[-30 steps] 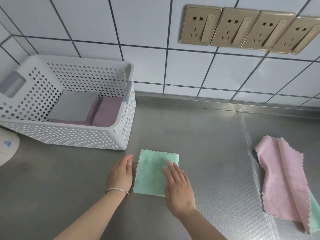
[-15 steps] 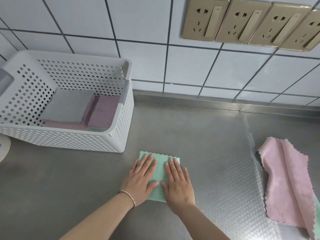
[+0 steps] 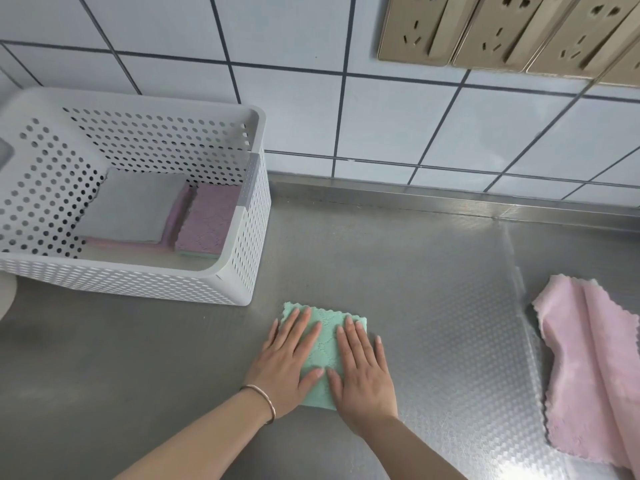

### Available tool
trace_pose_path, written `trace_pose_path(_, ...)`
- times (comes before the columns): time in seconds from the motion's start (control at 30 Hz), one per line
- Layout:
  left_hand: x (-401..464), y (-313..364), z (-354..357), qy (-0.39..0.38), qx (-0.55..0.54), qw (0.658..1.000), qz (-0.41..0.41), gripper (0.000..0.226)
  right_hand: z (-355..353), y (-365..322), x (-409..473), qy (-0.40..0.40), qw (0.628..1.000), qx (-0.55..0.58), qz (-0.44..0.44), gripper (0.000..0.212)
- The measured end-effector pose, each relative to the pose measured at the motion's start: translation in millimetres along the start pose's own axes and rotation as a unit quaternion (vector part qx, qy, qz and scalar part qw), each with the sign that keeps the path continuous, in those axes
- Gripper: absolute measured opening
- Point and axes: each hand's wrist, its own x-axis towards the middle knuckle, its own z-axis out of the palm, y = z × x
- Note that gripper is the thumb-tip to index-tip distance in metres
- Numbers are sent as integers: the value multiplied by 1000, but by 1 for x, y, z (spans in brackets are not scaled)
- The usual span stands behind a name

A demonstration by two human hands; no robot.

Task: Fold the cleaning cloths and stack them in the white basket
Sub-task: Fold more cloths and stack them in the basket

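On the steel counter (image 3: 346, 258) the white basket (image 3: 242, 271) sits at the left with folded cloths (image 3: 145, 209) stacked inside. Just right of it, near the front edge, lies the folded green cloth (image 3: 323, 344). The left hand (image 3: 287, 362) and right hand (image 3: 362, 372) lie flat on it side by side, fingers straight and slightly spread, pressing down.

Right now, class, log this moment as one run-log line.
left hand: flat on green cloth | right hand: flat on it | white basket: folded cloths inside | pink cloth: unfolded

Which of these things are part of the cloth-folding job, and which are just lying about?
Part of the job: green cloth under left hand and right hand; pink cloth; white basket; folded cloths inside.
Lying about: wall sockets; bracelet.
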Motion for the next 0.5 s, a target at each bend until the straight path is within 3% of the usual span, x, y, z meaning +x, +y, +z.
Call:
trace_pose_path(0.13,-1,1,0,6,27,1000,-14,70,-6,-3,0,0,1000,15,-1,62)
trace_pose_path(0.2,-2,2,-6,60,-1,998,-29,62,-15,-5,0,17,999,49,12,58)
trace_pose_path(0.27,-5,5,-15,145,-77,980,-113,51,-28,-7,-2,61,987,133,73,53)
trace_pose_path(0.33,-10,9,-25,183,-128,938,-266,39,-44,-7,-5,82,948,253,177,44)
trace_pose_path(0.4,-15,13,-38,105,-161,896,-401,35,-54,-7,-9,41,883,372,282,37)
trace_pose_path(0.5,-18,15,-43,-14,-165,874,-457,34,-60,-11,-12,-17,808,468,358,31)
